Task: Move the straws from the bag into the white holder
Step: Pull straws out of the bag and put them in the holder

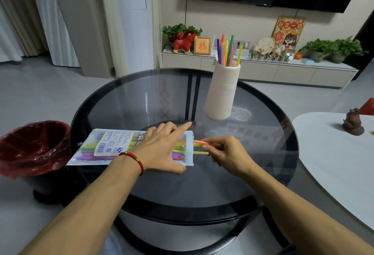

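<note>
The round, dark glass worktop [212, 173] carries everything. On its far side stands the tall, ribbed white holder [222, 91], with a bunch of coloured plastic straws [227, 52] already upright in it. Nearer you lies the flat, clear plastic bag [113, 146] (more coloured straws inside). Your left hand [162, 149] presses flat on its open end, fingers spread. Your right hand [226, 151] has its grip closed on a pink straw [199, 142] and a yellow straw [199, 153], both partly out of the bag's mouth.
</note>
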### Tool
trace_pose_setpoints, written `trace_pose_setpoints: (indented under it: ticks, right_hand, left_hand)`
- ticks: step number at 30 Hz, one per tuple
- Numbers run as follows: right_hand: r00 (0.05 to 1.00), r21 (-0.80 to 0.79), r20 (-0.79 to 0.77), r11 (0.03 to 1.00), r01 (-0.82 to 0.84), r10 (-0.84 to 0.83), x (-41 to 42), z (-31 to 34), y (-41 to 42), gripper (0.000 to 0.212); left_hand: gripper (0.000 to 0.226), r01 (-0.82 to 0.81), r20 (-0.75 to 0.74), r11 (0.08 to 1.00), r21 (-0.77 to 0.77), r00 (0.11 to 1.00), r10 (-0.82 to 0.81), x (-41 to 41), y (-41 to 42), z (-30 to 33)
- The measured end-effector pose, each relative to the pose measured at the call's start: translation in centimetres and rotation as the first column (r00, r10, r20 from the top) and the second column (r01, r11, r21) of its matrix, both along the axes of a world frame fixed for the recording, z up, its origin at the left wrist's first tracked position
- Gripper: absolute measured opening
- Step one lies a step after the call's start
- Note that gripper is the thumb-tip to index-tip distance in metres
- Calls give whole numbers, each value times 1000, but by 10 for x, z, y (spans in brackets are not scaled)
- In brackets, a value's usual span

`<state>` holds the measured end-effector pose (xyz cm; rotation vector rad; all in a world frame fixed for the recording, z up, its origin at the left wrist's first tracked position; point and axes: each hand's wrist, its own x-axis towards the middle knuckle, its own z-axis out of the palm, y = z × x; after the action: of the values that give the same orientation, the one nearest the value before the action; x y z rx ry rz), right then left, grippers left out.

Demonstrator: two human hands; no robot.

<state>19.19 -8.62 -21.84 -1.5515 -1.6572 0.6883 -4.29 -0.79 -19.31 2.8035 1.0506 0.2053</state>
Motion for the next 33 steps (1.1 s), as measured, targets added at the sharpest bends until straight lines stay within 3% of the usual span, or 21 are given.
trace_pose_setpoints:
  ticks: [3, 6, 11, 16, 20, 25, 28, 33]
  right_hand:
    - [993, -143, -120, 989, -24, 7, 8, 4, -5, 31]
    - [964, -168, -267, 984, -66, 20, 4, 6, -5, 37]
    - [985, -71, -155, 994, -84, 73, -15, -7, -3, 26]
    - [981, -112, -170, 987, -114, 94, -15, -7, -1, 27]
    - [991, -137, -135, 990, -37, 19, 3, -1, 0, 19]
    - [977, -171, -213, 985, -22, -15, 41, 12, -13, 17]
    - [967, -197, -253, 979, -59, 7, 62, 16, -25, 13]
    - [930, -237, -367, 967, -97, 4, 78, 16, -35, 18]
  left_hand:
    - [118, -9, -14, 1000, 2, 1000, 9, 0, 1, -1]
    - [120, 6, -26, 1000, 5, 1000, -6, 6, -1, -2]
    - [124, -3, 12, 1000, 3, 1000, 3, 11, -2, -6]
    - [122, -4, 40, 1000, -14, 999, 5, 10, -2, -8]
    - [115, -15, -6, 1000, -18, 1000, 15, 5, 0, -7]
    - [106, -62, -143, 991, -116, 989, 45, -2, 5, -9]
    - [100, -136, -140, 973, -186, 984, 111, 1, 4, -8]
    - [72, -113, -90, 990, -79, 990, 106, 15, -2, -10]
